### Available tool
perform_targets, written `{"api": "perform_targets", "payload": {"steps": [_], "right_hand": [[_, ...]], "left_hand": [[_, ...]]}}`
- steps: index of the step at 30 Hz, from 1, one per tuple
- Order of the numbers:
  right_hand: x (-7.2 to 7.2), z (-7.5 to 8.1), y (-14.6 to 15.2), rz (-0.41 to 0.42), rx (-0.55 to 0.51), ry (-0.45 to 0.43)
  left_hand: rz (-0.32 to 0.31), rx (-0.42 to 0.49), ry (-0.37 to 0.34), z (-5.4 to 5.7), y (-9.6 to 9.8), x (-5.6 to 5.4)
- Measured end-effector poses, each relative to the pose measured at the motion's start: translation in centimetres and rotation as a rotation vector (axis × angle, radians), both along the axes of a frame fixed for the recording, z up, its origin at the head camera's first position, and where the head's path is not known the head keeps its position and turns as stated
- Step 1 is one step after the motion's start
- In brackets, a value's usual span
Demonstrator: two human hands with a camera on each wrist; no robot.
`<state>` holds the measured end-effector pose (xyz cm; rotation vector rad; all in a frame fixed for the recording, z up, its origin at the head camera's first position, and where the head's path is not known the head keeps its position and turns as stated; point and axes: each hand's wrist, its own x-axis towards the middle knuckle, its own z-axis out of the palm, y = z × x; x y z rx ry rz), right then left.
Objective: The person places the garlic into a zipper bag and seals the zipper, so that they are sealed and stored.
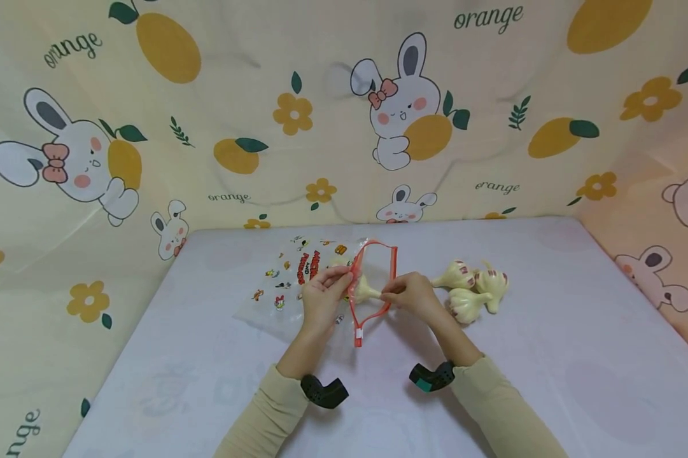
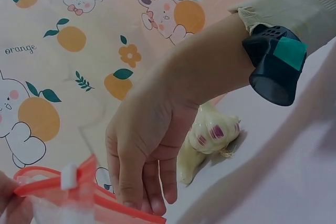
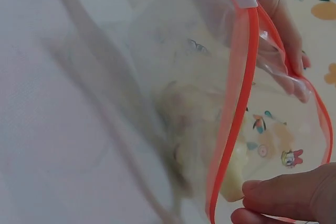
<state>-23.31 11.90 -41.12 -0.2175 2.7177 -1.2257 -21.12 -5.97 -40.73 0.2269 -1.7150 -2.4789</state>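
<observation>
Nearest are the 2 beige sleeves (image 1: pixel 263 410), each ending at a black wrist camera (image 1: pixel 431 376) above the white tabletop (image 1: pixel 206 381). Past them, a white slider (image 1: pixel 359 333) sits at the near corner of a clear bag's red rim (image 1: pixel 394 267), and the rim gapes between the hands. The left hand (image 1: pixel 322 298) pinches the rim's left side between thumb and fingertips. The right hand (image 1: pixel 417 296) has its thumb and fingertips brought close together, holding the stem tip of 1 garlic bulb (image 1: pixel 363 291); the bulb's round body lies inside the mouth of the bag (image 1: pixel 303 267), stem pointing right, toward the rim's other side. That right-hand grip looks like the weak spot: it takes only the narrow end, so the smooth bulb could twist or slip out of the fingertips. The right side of the rim, held by no finger that I can see, could fold inward and snag the stem, since thin plastic gives easily. If the left pinch loosened, the mouth might sag around the bulb. Just beyond the right hand, 3 more garlic bulbs (image 1: pixel 468 305) lie clustered, touching, and the forearm might nudge them if it swung right. Farthest back hangs a rabbit-and-orange printed cloth (image 1: pixel 298 44).
</observation>
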Motion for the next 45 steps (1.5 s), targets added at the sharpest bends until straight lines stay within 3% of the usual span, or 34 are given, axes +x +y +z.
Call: {"api": "perform_targets", "payload": {"steps": [5,15,24,34,39,45], "right_hand": [[0.1,0.4,0.1,0.002,0.007,0.007],[0.9,1.5,1.6,0.054,0.032,0.11],[2.1,3.2,3.9,0.023,0.009,0.129],[2.5,4.3,6.1,-0.009,0.056,0.174],[2.8,4.8,7.5,0.019,0.066,0.217],[3.0,5.3,9.0,-0.02,0.066,0.229]], "left_hand": [[-0.008,-0.005,-0.015,0.1,-0.1,0.0],[-0.006,-0.006,-0.005,-0.1,-0.3,-0.1],[-0.008,-0.012,-0.001,0.0,-0.2,-0.1],[-0.008,0.02,-0.003,0.1,-0.2,-0.1],[-0.016,0.0,-0.008,0.0,-0.3,-0.2],[-0.018,-0.013,-0.023,0.1,-0.4,-0.1]]}}
